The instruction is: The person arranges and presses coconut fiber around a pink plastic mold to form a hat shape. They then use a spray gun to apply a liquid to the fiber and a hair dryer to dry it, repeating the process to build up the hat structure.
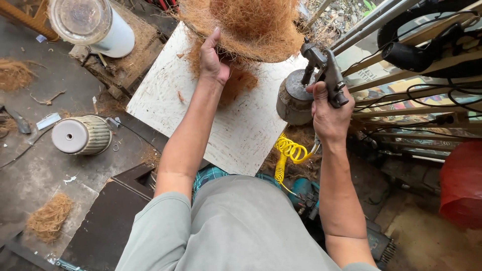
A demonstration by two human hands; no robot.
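My left hand (213, 59) grips the lower edge of a large bowl-shaped mass of brown coconut fibre (246, 25) that rests on a white, speckled board (236, 125). My right hand (327, 114) is closed around the handle of a grey metal spray gun (324, 70), whose round metal cup (293, 100) hangs beside it. The gun's nozzle points toward the fibre mass. A yellow coiled air hose (288, 153) runs down from the gun's handle.
A white cylinder (93, 22) sits on a wooden block at the upper left, a ribbed metal can (83, 134) lies on the floor, and loose fibre clumps (49, 217) lie about. Wooden slats, black cables and a red bag (462, 183) stand at the right.
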